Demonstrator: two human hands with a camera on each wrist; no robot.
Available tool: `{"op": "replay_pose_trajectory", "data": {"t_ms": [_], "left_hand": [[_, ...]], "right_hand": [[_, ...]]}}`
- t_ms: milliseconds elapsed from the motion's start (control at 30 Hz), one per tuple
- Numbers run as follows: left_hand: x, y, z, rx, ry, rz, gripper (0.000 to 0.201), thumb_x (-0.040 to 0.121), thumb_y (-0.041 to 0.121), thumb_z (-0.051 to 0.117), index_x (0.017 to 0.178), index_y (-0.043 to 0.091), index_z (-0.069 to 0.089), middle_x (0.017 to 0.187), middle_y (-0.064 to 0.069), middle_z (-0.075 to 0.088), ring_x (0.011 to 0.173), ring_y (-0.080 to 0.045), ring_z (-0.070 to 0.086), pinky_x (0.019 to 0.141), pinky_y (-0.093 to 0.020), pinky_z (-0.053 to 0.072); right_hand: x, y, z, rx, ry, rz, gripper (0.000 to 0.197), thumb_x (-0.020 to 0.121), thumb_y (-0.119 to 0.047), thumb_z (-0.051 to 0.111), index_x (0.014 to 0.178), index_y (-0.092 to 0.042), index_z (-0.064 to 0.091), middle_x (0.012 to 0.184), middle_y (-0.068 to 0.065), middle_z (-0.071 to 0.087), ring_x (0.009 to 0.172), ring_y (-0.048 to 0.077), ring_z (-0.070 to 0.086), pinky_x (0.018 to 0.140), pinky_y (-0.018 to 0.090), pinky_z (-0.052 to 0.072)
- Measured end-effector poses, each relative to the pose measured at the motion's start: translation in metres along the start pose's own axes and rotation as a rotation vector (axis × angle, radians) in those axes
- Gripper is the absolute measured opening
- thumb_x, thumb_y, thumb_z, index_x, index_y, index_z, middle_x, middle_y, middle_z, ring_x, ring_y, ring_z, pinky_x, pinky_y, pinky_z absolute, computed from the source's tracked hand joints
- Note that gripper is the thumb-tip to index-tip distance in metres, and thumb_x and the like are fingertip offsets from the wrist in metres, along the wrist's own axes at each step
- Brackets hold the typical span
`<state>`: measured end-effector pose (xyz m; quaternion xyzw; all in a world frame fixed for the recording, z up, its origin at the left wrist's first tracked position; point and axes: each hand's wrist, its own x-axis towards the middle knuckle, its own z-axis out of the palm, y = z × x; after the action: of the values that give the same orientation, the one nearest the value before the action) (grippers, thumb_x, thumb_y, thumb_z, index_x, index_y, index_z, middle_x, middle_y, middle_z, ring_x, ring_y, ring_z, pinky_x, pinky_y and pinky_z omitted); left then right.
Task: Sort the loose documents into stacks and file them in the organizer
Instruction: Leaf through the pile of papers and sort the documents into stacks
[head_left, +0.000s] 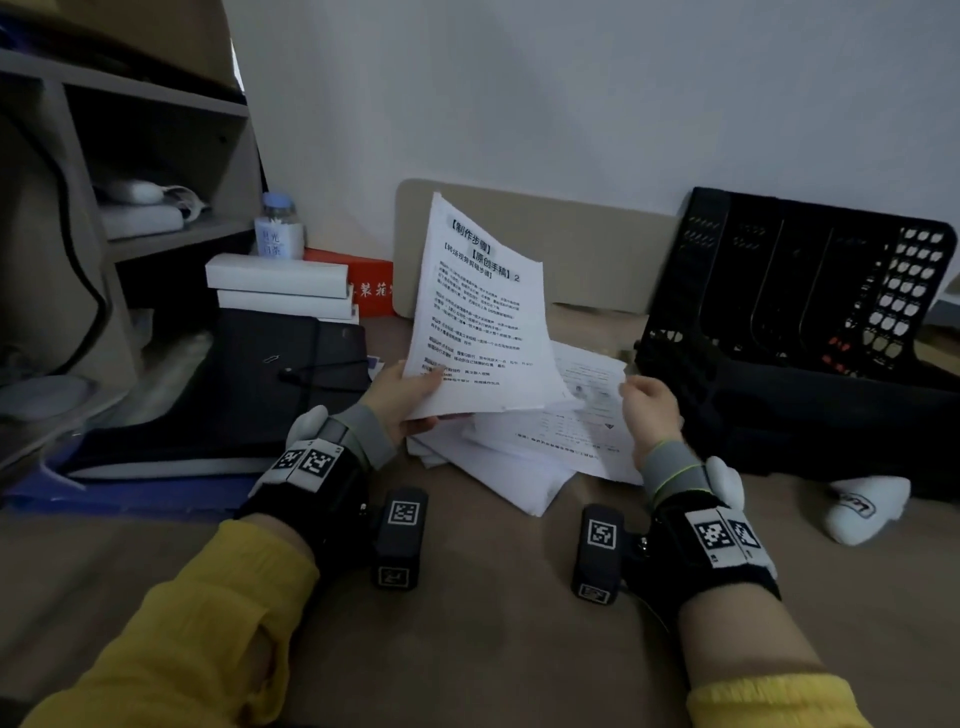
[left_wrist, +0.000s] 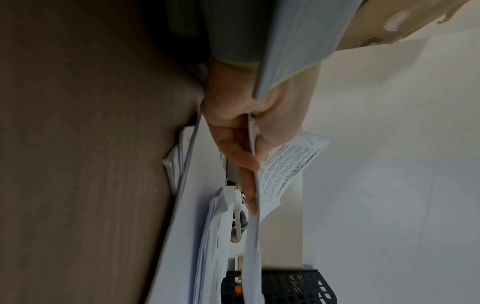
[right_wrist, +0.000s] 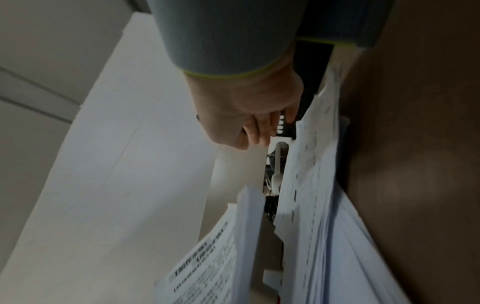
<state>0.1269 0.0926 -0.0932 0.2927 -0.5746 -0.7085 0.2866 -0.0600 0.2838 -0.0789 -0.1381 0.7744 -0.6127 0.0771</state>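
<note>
My left hand (head_left: 427, 399) pinches the lower corner of a sheaf of printed sheets (head_left: 478, 312) and holds it tilted up above the table. The left wrist view shows my thumb and fingers (left_wrist: 246, 156) clamped on that sheaf (left_wrist: 283, 166). A messy pile of loose papers (head_left: 524, 457) lies under and to the right of it. My right hand (head_left: 636, 397) hovers at the pile's right edge with its fingers loosely curled; in the right wrist view this hand (right_wrist: 259, 133) holds nothing, beside the pile (right_wrist: 311, 195). The black slotted organizer (head_left: 810, 291) stands at the right, its slots dark.
A black notebook (head_left: 291, 358), two white boxes (head_left: 280, 283), a red box (head_left: 373, 286) and a small bottle (head_left: 279, 228) crowd the left. A shelf unit (head_left: 156, 156) rises behind them. A tan board (head_left: 582, 244) leans on the wall. A white object (head_left: 867, 506) lies near the organizer's front.
</note>
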Motion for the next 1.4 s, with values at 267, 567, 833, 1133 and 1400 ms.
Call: {"op": "replay_pose_trajectory", "data": {"t_ms": [267,567,833,1133,1400], "left_hand": [[0.003,-0.010,-0.001,0.039,-0.040,-0.029,0.039,0.094,0.022,0.060,0.128,0.004,0.054,0.112,-0.015,0.064,0.077,-0.021,0.061,0.036,-0.018,0.046],[0.005,-0.012,-0.001,0.047,-0.047,-0.012,0.036,0.095,0.019,0.058,0.126,0.002,0.054,0.098,-0.010,0.065,0.073,-0.021,0.060,0.035,-0.018,0.045],[0.006,-0.014,0.001,0.081,-0.049,-0.005,0.042,0.094,0.019,0.059,0.131,-0.001,0.052,0.117,-0.018,0.063,0.077,-0.022,0.061,0.036,-0.018,0.047],[0.006,-0.009,0.001,-0.002,0.084,0.039,0.033,0.095,0.026,0.058,0.124,0.011,0.055,0.090,-0.002,0.063,0.068,-0.016,0.057,0.035,-0.016,0.043],[0.001,-0.005,0.002,-0.079,0.145,0.082,0.025,0.096,0.026,0.058,0.119,0.016,0.056,0.092,0.002,0.064,0.074,-0.014,0.060,0.042,-0.015,0.046]], "right_hand": [[0.013,0.028,-0.004,-0.407,-0.119,0.165,0.029,0.084,-0.027,0.056,0.108,-0.010,0.056,0.128,0.016,0.050,0.121,0.038,0.044,0.102,0.044,0.041],[0.012,0.026,-0.005,-0.372,-0.127,0.160,0.014,0.084,-0.017,0.060,0.091,-0.004,0.059,0.095,0.016,0.064,0.091,0.032,0.063,0.083,0.040,0.053],[0.010,0.030,0.003,-0.337,-0.196,0.109,0.028,0.082,-0.024,0.062,0.058,-0.010,0.063,0.063,0.009,0.067,0.063,0.027,0.062,0.067,0.037,0.051],[-0.010,0.015,0.003,-0.672,-0.214,-0.170,0.064,0.078,-0.017,0.061,0.137,-0.034,0.044,0.146,-0.003,0.039,0.141,0.024,0.019,0.114,0.043,0.021],[-0.032,0.002,0.006,-0.807,-0.595,-0.163,0.102,0.082,-0.030,0.070,0.153,-0.028,-0.003,0.160,0.000,-0.017,0.145,0.019,-0.022,0.118,0.044,-0.009]]}}
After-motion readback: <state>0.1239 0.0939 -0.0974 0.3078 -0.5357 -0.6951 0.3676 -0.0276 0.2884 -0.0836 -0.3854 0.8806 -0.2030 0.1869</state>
